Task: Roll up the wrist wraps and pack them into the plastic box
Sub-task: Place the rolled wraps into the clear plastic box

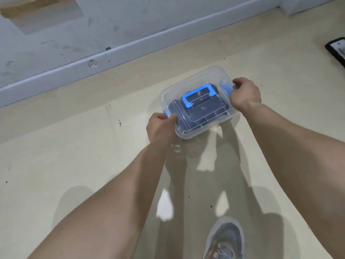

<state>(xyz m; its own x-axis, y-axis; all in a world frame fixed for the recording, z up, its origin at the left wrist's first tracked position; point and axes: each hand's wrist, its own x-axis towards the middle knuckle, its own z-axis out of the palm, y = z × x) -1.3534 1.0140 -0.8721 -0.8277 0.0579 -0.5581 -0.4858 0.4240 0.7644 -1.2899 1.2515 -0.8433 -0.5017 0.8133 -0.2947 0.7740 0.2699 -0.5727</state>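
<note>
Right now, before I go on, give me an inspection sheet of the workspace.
Surface: beige floor, scuffed and spotted.
Job's things: clear plastic box, lid on, blue handle on top; dark wrist wraps show inside.
Clutter: dark flat object at the picture's right edge.
Hands: left hand and right hand each grip a blue latch at opposite ends of the box.
Cables: nothing seen.
Surroundings: marked pale wall with baseboard; grey shoe below.
</note>
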